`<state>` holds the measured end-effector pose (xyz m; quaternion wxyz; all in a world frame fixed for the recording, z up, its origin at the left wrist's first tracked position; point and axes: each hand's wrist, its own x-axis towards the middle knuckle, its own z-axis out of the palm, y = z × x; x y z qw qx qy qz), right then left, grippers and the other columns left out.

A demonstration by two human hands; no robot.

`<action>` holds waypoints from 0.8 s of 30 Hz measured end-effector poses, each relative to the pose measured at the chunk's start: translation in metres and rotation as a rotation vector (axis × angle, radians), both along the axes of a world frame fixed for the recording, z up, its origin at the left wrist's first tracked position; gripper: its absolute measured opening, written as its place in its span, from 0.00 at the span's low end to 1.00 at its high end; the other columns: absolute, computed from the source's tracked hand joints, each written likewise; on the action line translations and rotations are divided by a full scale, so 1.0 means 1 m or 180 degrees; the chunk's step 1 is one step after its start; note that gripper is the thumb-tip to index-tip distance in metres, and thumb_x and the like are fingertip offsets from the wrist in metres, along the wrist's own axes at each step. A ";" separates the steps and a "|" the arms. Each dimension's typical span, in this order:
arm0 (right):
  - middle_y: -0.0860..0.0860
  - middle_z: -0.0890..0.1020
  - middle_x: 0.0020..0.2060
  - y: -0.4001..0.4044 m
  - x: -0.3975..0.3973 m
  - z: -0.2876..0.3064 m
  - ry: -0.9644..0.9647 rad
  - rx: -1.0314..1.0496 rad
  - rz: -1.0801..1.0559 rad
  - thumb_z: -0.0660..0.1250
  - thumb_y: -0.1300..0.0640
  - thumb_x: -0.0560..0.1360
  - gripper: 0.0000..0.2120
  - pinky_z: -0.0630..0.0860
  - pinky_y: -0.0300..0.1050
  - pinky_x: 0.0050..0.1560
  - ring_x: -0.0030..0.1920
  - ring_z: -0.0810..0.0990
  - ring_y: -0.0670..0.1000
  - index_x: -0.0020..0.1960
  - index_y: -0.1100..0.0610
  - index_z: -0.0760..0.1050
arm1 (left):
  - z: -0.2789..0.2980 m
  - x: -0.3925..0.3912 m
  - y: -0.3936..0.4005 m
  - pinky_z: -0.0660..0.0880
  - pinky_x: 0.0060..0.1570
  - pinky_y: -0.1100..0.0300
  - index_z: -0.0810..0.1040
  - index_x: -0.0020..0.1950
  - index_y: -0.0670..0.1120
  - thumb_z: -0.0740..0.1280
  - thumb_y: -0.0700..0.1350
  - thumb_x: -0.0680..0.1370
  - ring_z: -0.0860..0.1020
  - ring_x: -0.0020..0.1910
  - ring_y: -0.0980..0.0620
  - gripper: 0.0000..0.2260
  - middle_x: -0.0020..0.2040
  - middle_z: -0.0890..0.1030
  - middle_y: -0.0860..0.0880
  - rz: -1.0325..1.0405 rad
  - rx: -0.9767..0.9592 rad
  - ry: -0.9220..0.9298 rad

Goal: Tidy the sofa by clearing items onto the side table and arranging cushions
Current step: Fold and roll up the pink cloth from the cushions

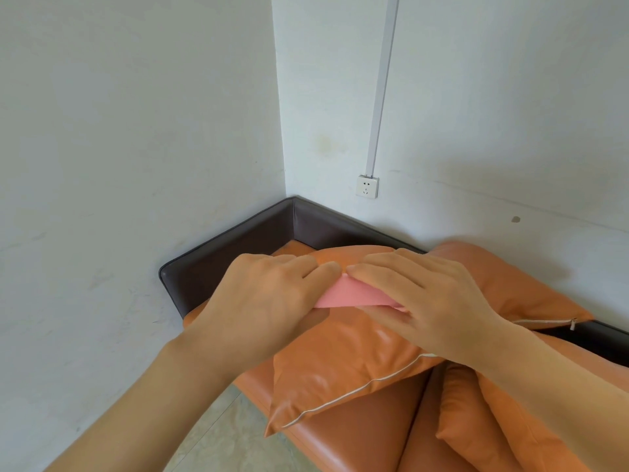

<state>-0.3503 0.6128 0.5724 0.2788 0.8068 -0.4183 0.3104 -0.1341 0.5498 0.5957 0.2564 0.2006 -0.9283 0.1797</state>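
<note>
Left hand (pixel 272 294) and right hand (pixel 429 301) fingers pinch a pink cloth (pixel 354 294) over an orange cushion (pixel 340 362).

cushion (pixel 340 362) & sofa (pixel 357 437): glossy orange leather-look, dark trim; pink item (pixel 347 296) matt, maybe foam; wall (pixel 136 131) matt.

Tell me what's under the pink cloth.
The pink cloth, held by left hand and right hand, lies over an orange cushion. Whatever the hands and cloth cover is hidden.

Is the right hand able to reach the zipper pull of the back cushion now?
Probably yes, but not freely: the right hand holds the pink cloth together with the left hand. The zipper pull lies uncovered nearby.
</note>
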 end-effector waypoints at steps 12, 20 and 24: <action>0.50 0.82 0.55 -0.006 0.008 0.006 -0.0091 0.0698 0.0040 0.59 0.49 0.81 0.19 0.62 0.27 0.59 0.55 0.80 0.49 0.63 0.60 0.77 | -0.002 0.008 -0.006 0.58 0.28 0.59 0.82 0.46 0.46 0.74 0.40 0.70 0.72 0.30 0.49 0.06 0.34 0.77 0.51 0.0225 -0.0435 0.0170; 0.51 0.83 0.51 0.003 0.026 -0.005 -0.0083 -0.0162 -0.0166 0.71 0.51 0.75 0.16 0.75 0.41 0.47 0.48 0.79 0.51 0.60 0.56 0.76 | -0.001 0.022 -0.003 0.57 0.25 0.61 0.81 0.44 0.47 0.70 0.49 0.71 0.71 0.27 0.50 0.06 0.31 0.73 0.52 0.0174 -0.0078 0.0203; 0.52 0.83 0.49 0.012 0.029 -0.007 0.0060 -0.0163 -0.0203 0.65 0.58 0.77 0.11 0.78 0.49 0.38 0.44 0.81 0.54 0.56 0.59 0.81 | -0.004 0.025 -0.002 0.53 0.27 0.61 0.80 0.42 0.49 0.75 0.44 0.65 0.69 0.25 0.50 0.08 0.29 0.70 0.52 0.0148 -0.0148 0.0039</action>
